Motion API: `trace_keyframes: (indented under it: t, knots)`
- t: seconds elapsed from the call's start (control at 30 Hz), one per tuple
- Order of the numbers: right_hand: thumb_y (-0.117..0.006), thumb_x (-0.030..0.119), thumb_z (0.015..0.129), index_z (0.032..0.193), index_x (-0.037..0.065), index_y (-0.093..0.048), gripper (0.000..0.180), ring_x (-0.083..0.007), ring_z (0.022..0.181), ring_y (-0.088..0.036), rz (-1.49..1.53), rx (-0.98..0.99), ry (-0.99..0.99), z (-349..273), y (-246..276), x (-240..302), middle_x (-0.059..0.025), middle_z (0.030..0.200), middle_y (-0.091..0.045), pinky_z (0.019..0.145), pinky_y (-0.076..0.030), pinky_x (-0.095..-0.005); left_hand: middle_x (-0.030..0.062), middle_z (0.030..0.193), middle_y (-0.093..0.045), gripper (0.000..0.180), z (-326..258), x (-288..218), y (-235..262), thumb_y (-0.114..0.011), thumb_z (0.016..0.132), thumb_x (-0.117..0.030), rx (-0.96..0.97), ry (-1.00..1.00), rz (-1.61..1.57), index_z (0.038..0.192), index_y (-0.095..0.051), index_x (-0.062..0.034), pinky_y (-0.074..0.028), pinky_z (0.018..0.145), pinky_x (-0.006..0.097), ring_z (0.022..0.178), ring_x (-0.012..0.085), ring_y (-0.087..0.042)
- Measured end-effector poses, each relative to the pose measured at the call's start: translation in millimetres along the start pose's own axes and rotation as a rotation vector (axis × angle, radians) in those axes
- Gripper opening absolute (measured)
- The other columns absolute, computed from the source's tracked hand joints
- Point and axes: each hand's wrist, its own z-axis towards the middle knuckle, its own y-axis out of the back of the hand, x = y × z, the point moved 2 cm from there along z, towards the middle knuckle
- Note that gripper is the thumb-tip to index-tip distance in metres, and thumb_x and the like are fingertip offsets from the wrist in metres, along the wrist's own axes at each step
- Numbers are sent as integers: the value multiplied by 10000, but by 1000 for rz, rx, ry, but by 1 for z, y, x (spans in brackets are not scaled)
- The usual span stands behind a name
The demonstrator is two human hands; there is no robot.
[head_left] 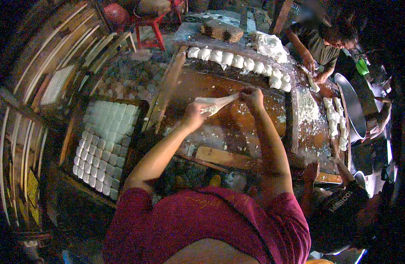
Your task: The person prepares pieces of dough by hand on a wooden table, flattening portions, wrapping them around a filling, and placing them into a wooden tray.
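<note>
A thin white cloth (pixel 218 104) is stretched slantwise between my two hands, above the wet wooden table (pixel 185 90). My left hand (pixel 195 115) is closed around its lower, bunched end. The narrow twisted end runs up to my right hand (pixel 254 97), whose fingers are closed on it. Beyond them, a row of white wrapped bundles (pixel 237 61) lies along the table's far edge, several grouped at its right end. White crumbs are scattered over the boards.
To my left is a tray of square white blocks (pixel 99 163). A wooden board (pixel 229 157) lies at the near edge. A heap of white cloths (pixel 272 47) sits far right. Co-workers' hands (pixel 314 72) work beside more white bundles (pixel 332 118) and a large metal basin (pixel 350 105).
</note>
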Motion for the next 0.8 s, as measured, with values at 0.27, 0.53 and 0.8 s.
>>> trace_keyframes:
  t: [0.27, 0.53, 0.8]
  knots:
    - [-645, 26, 727, 792, -24, -636, 82, -133, 614, -592, 112, 12, -159, -31, 56, -91, -69, 731, -640, 562, -489, -257, 109, 762, -627, 206, 51, 32, -62, -734, 618, -192, 13, 77, 89, 759, -671, -56, -455, 692, 358, 744, 247, -585]
    - [-626, 64, 700, 955, 33, -595, 259, -260, 761, -613, -720, -155, 50, -72, 58, -44, -97, 881, -641, 671, -488, -337, 68, 889, -616, 162, 37, 60, -4, -575, 811, -67, -272, 510, -719, 957, -617, -12, -504, 631, 267, 743, 155, -587]
    - [-611, 92, 688, 840, 137, -654, 164, -296, 786, -600, -635, 459, 233, -60, -48, 11, -115, 874, -622, 689, -486, -383, 105, 952, -608, 204, 24, 62, 8, -581, 812, -85, -169, 620, -745, 997, -600, 0, -527, 707, 316, 802, 186, -597]
